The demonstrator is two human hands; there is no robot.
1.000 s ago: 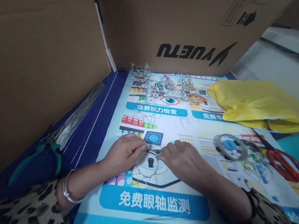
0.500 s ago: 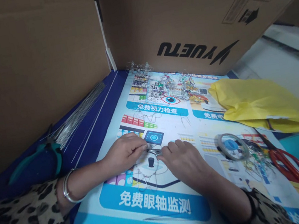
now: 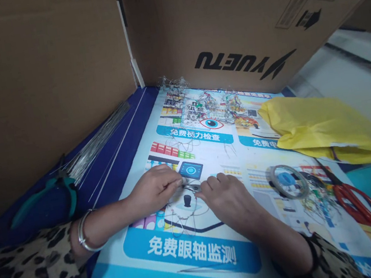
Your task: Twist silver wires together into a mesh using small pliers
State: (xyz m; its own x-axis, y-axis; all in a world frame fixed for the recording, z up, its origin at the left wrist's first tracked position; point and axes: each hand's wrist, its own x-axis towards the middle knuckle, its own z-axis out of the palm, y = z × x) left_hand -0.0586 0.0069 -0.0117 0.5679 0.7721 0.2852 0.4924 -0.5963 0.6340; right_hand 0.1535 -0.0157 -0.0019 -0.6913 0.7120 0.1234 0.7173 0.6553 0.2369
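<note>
My left hand point(image 3: 159, 186) is closed in a pinch on a thin wire point(image 3: 184, 217), whose bent loop hangs below the fingertips over the printed sheet. My right hand point(image 3: 227, 198) is wrapped round small metal pliers point(image 3: 192, 187); only their jaws show, pointing left and meeting the wire close to my left fingertips. The palm hides the handles. Under both hands lies the printed poster point(image 3: 142, 222) with blue and white panels. A few loose straight wires point(image 3: 203, 269) rest on it nearer to me.
Cardboard walls point(image 3: 38, 87) rise at left and behind. On the left lie straight wires point(image 3: 97, 142) and teal-handled pliers point(image 3: 70, 196). Tangled wire pieces point(image 3: 211, 101) sit at the back. Rightward are a yellow bag point(image 3: 314, 122), a tape roll point(image 3: 288, 182) and red-handled scissors point(image 3: 358, 205).
</note>
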